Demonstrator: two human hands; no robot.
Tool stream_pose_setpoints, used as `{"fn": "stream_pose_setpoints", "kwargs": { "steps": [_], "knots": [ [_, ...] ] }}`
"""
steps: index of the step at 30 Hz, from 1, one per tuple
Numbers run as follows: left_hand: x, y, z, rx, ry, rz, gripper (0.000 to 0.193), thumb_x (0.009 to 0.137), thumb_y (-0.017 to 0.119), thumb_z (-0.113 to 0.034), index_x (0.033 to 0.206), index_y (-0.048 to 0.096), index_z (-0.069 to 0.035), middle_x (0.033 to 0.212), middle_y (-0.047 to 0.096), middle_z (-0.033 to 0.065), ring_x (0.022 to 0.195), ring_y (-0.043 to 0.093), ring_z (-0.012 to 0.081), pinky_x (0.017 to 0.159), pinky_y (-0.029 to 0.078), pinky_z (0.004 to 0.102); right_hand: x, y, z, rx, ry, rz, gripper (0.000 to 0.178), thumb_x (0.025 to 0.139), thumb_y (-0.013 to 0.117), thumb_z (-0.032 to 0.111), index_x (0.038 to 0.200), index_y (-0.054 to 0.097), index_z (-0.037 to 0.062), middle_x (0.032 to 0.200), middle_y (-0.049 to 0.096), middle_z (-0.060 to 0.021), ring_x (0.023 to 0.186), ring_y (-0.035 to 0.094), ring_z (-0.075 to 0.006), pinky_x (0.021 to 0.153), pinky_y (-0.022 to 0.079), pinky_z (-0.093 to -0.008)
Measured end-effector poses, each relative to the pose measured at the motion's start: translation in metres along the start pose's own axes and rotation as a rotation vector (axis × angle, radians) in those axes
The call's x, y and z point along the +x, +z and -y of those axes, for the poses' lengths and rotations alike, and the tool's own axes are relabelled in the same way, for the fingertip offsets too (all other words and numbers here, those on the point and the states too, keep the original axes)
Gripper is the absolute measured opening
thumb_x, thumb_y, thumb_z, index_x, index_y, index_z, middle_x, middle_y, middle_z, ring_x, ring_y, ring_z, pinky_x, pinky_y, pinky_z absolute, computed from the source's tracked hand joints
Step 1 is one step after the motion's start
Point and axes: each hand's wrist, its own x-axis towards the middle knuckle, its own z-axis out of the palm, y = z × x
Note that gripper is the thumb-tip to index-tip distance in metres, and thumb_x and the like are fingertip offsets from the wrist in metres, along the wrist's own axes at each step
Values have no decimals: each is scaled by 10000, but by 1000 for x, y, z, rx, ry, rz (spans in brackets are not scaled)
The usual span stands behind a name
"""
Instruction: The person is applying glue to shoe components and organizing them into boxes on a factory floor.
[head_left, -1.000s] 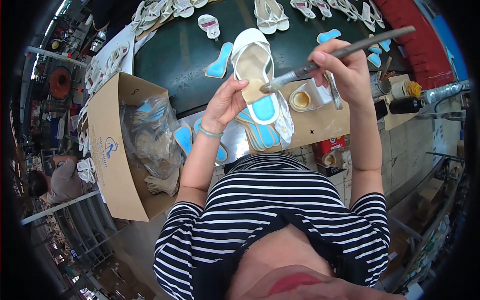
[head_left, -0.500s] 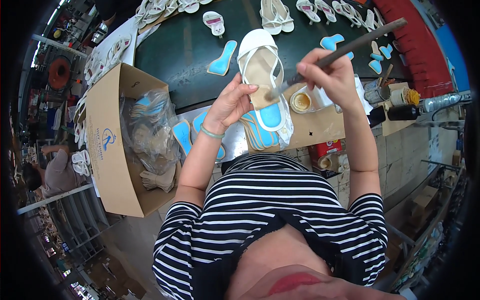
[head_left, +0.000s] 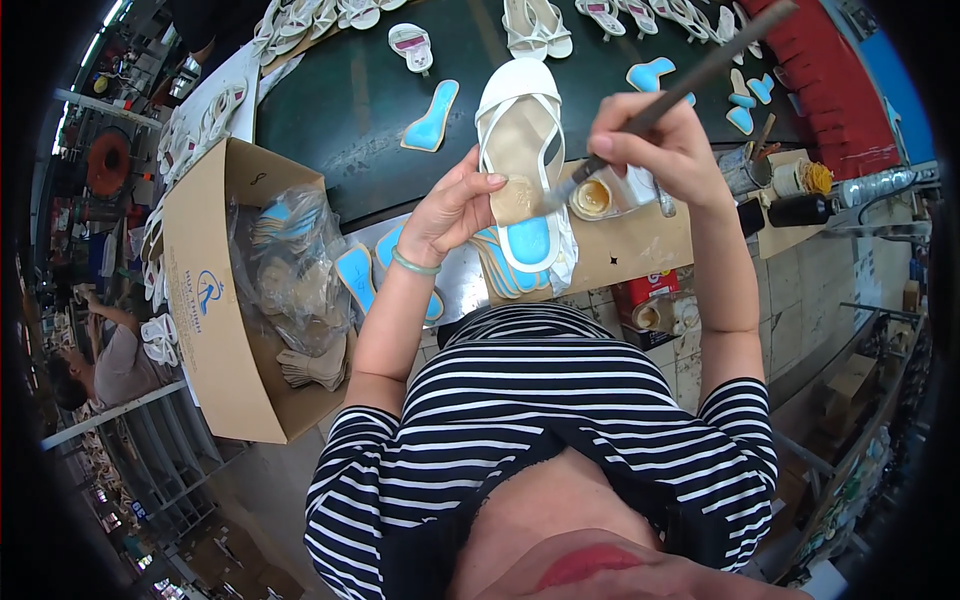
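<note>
My left hand (head_left: 450, 208) is closed around the side of a white sandal (head_left: 518, 88) with crossed straps. Its thumb lies at the edge of a beige flap (head_left: 515, 200) over the sandal's sole, and bright blue padding (head_left: 530, 242) shows at the heel. In my right hand (head_left: 660, 145) is a long-handled brush (head_left: 700, 72), its bristles low at the flap's right edge; I cannot tell whether they touch. Right of the sandal stands an open tub (head_left: 592, 198) with yellowish paste inside. Blue-and-beige insoles (head_left: 508, 272) are stacked below the sandal.
A cardboard box (head_left: 210, 290) holding plastic-wrapped insoles stands at the left. White sandals (head_left: 535, 30) line the far side of the dark green table (head_left: 330, 130), with loose blue insoles (head_left: 432, 118) nearer. Cans and a brush holder (head_left: 745, 170) stand right. Another person (head_left: 120, 350) is far left.
The brush's bristles have slid from the middle of the beige flap to its right edge. My left hand still holds the sandal, and the view has shifted slightly.
</note>
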Motion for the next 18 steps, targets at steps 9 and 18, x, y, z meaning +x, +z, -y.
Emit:
{"fn": "stream_pose_setpoints", "kwargs": {
  "steps": [9,18],
  "knots": [
    [4,-1,1,-55,-41,75,703,871,530,-25,1467,160,-68,1396,401,166,1269,459,301,1028,426,441,12,-13,-8,74,44,-9,131,850,653,120,801,635,0,676,585,-5,566,527,-48,510,395,-178],
    [10,-11,4,-38,-49,88,714,858,544,-36,1460,160,-41,1389,404,165,1264,464,299,1019,433,449,7,-40,10,93,-64,84,102,810,664,-8,910,649,-22,817,640,-65,700,601,-82,587,479,-190]
  ]
}}
